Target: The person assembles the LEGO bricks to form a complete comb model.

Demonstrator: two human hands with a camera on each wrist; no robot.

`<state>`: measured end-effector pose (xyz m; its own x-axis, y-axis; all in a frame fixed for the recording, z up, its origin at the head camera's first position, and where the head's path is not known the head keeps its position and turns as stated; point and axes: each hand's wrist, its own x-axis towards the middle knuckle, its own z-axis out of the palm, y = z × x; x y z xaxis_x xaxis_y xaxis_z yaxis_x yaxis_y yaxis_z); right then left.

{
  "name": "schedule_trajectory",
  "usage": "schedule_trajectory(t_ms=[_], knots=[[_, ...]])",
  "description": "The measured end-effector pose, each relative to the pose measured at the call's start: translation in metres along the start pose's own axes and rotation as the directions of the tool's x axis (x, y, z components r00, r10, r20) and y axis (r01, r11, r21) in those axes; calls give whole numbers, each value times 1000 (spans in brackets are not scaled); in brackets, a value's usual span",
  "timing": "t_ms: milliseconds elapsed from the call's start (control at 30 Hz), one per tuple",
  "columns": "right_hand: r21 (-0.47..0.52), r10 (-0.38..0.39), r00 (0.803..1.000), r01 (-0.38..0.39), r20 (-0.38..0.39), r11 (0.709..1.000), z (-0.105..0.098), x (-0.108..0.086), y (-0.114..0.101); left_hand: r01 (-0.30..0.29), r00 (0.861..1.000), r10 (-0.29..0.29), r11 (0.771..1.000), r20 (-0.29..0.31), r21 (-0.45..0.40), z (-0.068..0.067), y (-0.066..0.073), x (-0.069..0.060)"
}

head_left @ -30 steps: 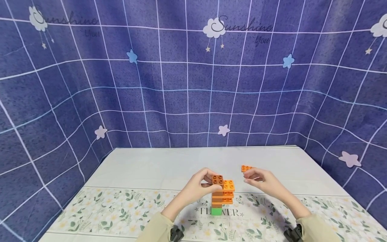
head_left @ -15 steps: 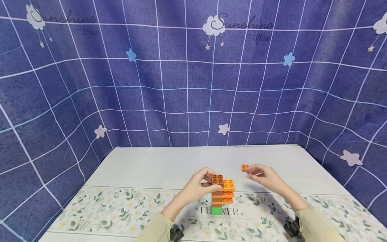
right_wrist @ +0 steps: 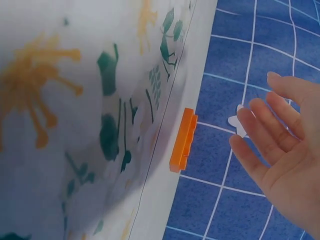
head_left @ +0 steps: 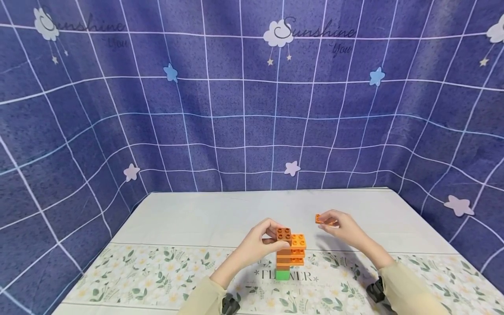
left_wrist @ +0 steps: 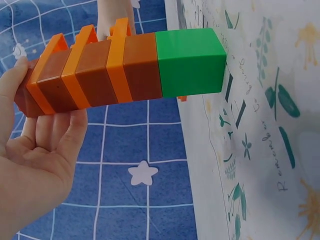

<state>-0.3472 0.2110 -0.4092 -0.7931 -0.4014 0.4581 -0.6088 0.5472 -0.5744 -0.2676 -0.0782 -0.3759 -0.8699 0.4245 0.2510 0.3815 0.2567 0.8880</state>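
A tower of toy building bricks has a green brick at its foot. Above it, brown bricks alternate with orange plates that jut out to the right. My left hand grips the topmost brown brick, thumb on the near side and fingers behind. Farther back to the right, a flat orange studded brick lies on the table. Over it hovers my right hand, fingers loosely bent. From the right wrist view, a gap separates this right hand from the orange brick; the head view partly hides the brick behind the fingers.
A white tablecloth with a printed floral band covers the table. Behind and at both sides hangs a blue checked curtain with stars and clouds. Each wrist carries a black device.
My right hand has shifted slightly, first to the right and then farther back over the orange brick. The left hand and the tower have stayed in place.
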Motion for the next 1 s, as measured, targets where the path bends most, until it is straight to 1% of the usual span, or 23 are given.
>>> schedule_trajectory(t_ms=[233, 400, 567, 667, 1000], knots=[[-55, -2, 1000, 2, -7, 999, 1, 5, 3, -8, 1000, 8, 1000, -5, -1, 0, 0, 1], [-133, 3, 1000, -6, -22, 991, 1, 8, 5, -8, 1000, 8, 1000, -6, -2, 0, -1, 0], [-230, 41, 998, -49, -41, 972, -2, 10, 5, -15, 1000, 15, 1000, -5, -4, 1, -1, 1], [-266, 69, 997, -76, -36, 961, -3, 11, 6, -18, 1000, 18, 1000, -7, -2, 0, -1, 1], [-316, 142, 990, -136, -4, 939, -3, 18, 14, -27, 1000, 27, 1000, -12, 3, 1, -1, 1]])
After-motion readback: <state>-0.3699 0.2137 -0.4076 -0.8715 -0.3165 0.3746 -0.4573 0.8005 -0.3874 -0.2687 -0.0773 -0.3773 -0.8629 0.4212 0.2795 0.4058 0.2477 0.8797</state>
